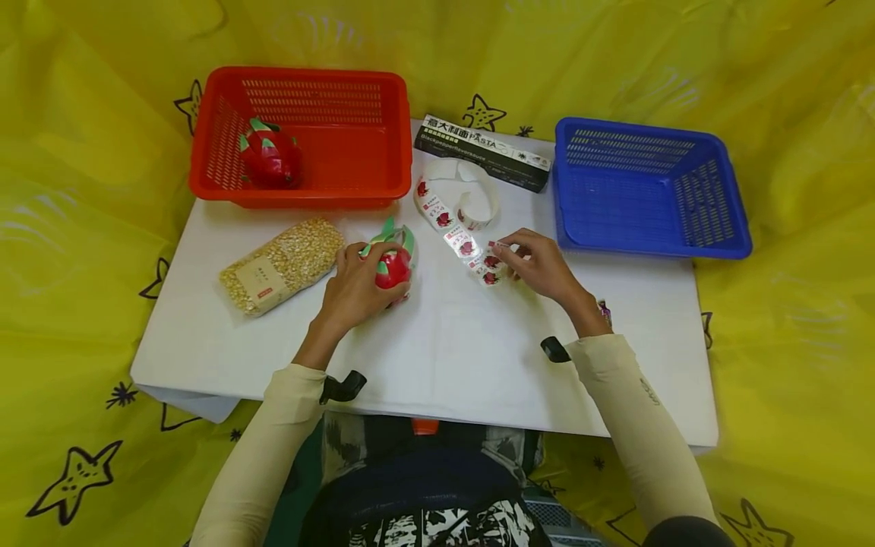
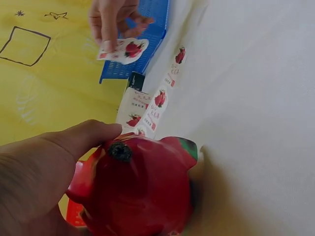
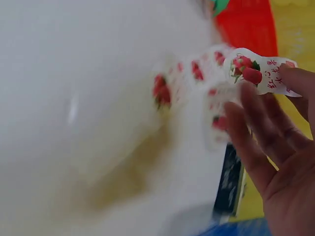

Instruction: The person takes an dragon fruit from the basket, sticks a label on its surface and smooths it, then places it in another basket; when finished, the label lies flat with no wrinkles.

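While the left grip (image 1: 360, 285) clasps a dragon fruit (image 2: 142, 187), the right grip (image 1: 541, 267) pinches a 红心火龙果 sticker (image 3: 261, 74).

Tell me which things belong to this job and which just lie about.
Likely job:
dragon fruit in left hand
sticker in right hand
sticker strip
red basket holding another dragon fruit

Likely lying about:
bag of kernels
pasta box
blue basket

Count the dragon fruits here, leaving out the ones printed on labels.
2: one fruit is held in the left hand, and the second fruit sits in the left part of the red basket.
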`<action>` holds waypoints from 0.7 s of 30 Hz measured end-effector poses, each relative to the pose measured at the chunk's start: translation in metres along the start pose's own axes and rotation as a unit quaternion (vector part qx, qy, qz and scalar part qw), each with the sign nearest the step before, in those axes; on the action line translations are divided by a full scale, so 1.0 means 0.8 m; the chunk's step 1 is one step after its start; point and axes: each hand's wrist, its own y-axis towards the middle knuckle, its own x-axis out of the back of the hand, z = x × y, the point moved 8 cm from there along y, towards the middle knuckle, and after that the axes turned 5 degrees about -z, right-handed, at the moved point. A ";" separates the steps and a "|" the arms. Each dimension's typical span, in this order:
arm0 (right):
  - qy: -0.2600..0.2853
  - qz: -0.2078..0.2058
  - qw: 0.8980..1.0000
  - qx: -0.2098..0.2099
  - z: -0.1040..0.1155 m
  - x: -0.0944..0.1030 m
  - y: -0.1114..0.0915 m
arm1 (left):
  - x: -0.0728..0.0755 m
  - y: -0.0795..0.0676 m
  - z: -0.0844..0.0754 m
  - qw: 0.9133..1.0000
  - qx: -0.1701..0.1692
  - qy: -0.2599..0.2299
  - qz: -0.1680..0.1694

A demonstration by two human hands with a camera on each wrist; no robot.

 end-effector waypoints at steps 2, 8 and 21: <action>0.004 -0.008 1.000 0.019 0.019 -0.007 0.005 | 0.000 0.000 0.001 1.000 0.000 -0.005 0.005; 0.078 0.036 0.996 0.019 0.064 -0.058 0.013 | 0.003 -0.003 0.006 0.999 -0.005 -0.030 0.029; 0.072 0.117 0.989 0.063 0.099 -0.133 0.023 | 0.011 -0.010 0.011 0.995 -0.042 -0.049 0.073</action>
